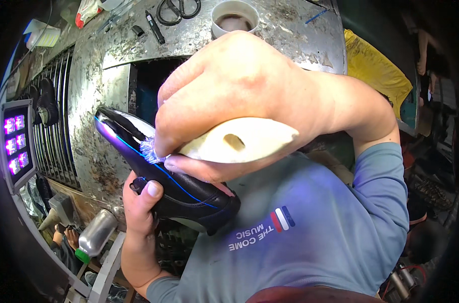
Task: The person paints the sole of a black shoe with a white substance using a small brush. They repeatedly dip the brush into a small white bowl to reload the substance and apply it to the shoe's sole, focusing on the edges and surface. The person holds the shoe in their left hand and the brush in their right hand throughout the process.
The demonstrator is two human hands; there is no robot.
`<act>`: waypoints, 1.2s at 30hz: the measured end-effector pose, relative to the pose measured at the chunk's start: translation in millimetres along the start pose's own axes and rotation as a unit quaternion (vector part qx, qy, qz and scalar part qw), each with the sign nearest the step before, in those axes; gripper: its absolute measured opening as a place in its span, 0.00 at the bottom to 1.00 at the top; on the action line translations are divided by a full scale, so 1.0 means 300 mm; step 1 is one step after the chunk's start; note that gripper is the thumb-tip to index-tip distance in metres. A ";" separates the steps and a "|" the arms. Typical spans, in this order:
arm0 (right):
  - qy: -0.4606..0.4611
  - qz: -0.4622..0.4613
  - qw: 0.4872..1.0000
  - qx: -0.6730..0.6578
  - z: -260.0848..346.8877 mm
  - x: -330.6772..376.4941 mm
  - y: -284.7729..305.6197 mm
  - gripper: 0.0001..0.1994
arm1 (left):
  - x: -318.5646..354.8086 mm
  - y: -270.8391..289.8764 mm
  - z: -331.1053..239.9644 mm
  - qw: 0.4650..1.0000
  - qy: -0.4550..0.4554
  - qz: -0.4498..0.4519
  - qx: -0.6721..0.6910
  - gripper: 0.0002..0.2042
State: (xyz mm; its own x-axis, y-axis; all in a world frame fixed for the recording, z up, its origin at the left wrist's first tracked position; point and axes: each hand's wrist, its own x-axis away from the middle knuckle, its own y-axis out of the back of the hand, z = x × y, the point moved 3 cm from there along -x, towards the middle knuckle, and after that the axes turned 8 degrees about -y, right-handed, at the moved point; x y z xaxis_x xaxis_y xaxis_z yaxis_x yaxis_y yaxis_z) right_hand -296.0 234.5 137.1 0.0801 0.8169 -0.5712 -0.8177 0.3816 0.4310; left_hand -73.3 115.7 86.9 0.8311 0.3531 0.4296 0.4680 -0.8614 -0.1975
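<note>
One brush [214, 145], one black shoe [189, 194].

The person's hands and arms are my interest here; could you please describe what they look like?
The left hand and right hand are both ungloved, and no watch or band shows on either arm. The sleeves are grey-blue and short, ending near the elbows.

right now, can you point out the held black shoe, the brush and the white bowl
held black shoe [181, 188]: head view, on the side of its upper
brush [257, 141]: head view, on its pale handle
white bowl [234, 6]: head view, on its inner wall
</note>
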 end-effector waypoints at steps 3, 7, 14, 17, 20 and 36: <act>-0.035 0.016 0.999 0.022 0.000 0.004 -0.007 0.08 | 0.000 -0.001 0.004 1.000 0.020 0.002 0.018 0.37; -0.051 0.029 0.998 0.024 -0.007 0.017 -0.027 0.09 | -0.004 -0.010 0.014 0.998 0.029 -0.012 0.049 0.34; -0.063 0.100 0.993 0.005 -0.004 0.030 -0.036 0.05 | -0.007 0.008 0.041 0.995 0.045 -0.027 0.089 0.31; -0.078 0.074 0.994 -0.027 -0.013 0.037 -0.038 0.06 | -0.017 0.026 0.068 0.991 0.049 -0.043 0.113 0.30; -0.102 -0.002 0.995 -0.016 -0.029 0.038 0.044 0.07 | -0.006 0.067 0.124 0.991 0.037 -0.065 0.111 0.30; -0.350 -0.031 0.835 0.424 -0.446 0.214 0.305 0.14 | 0.028 0.107 0.209 0.981 -0.004 -0.061 0.186 0.30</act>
State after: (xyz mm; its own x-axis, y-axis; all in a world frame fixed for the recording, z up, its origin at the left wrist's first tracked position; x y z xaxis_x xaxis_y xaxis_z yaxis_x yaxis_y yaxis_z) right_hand -442.0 263.9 46.4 0.6632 0.7238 -0.1908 -0.1252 0.3585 0.9251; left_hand -32.6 113.8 29.0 0.7639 0.4487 0.4638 0.6399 -0.6200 -0.4540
